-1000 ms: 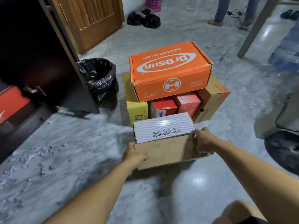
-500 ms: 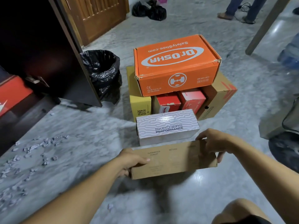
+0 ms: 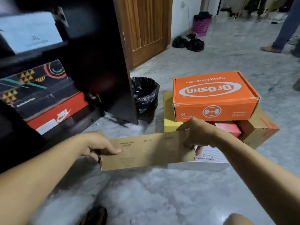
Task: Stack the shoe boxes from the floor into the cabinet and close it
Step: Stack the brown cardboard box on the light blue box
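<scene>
A plain brown shoe box (image 3: pixel 146 151) is held up off the floor. My left hand (image 3: pixel 97 145) grips its left end and my right hand (image 3: pixel 196 135) grips its right end. Behind it the floor pile holds an orange Dr.Osha box (image 3: pixel 214 96) on top, a yellow box (image 3: pixel 170 124), a red box (image 3: pixel 227 129), a brown box (image 3: pixel 259 129) and a white Skechers box (image 3: pixel 209 159) in front. To the left stands the dark cabinet, its door (image 3: pixel 112 65) open. Inside are a red Nike box (image 3: pixel 60 114), a black patterned box (image 3: pixel 35 85) and a white box (image 3: pixel 29 31).
A bin lined with a black bag (image 3: pixel 144 96) stands between the cabinet door and the pile. Black bags (image 3: pixel 188 43) and a pink basket (image 3: pixel 201 25) lie by a wooden door (image 3: pixel 146 26). A person's legs (image 3: pixel 282 30) stand far right.
Both hands lifted the brown box off the floor from under the white Skechers box and carried it left toward the cabinet. The view swung left, showing the cabinet's inside.
</scene>
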{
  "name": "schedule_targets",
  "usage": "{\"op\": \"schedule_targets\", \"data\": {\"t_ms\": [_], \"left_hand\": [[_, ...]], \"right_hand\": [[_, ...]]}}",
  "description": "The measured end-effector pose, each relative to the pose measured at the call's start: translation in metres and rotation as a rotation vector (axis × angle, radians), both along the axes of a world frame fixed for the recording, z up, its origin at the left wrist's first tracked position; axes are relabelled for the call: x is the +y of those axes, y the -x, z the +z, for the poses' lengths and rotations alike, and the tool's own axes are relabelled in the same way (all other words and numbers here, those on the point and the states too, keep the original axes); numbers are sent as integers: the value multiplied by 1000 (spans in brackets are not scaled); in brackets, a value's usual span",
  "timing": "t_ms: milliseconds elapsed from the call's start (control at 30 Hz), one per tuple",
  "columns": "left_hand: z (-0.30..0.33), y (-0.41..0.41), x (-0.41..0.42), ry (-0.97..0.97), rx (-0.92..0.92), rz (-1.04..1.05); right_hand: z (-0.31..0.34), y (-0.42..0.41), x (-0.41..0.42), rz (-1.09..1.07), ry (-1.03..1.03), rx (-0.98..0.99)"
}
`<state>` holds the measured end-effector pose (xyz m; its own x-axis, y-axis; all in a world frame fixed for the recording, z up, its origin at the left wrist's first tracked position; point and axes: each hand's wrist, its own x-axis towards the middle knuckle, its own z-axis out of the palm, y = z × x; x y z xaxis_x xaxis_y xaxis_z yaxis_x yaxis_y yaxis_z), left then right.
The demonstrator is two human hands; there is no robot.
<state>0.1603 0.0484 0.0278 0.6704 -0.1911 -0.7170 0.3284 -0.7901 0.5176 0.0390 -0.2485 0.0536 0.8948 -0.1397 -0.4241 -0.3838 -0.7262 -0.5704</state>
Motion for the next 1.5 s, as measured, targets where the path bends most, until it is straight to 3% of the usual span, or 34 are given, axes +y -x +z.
{"op": "schedule_targets", "data": {"t_ms": [200,400,833,1167,1500], "left_hand": [[91,-19,73,9,-203,194],[162,-39,137,180,-477,463],[261,-102,237,538,-831,665],[304,-242,280,694,-951,749],[278,-377,275,650,-1025,860]], "right_hand": [[46,-56,61,43,4,-322],[89,-111,121,-13,33,-592],[200,-189,237,14,-128,-1055],[246,-300,302,-14,-123,-1166],[223,-386,336,-28,8,-1095]]}}
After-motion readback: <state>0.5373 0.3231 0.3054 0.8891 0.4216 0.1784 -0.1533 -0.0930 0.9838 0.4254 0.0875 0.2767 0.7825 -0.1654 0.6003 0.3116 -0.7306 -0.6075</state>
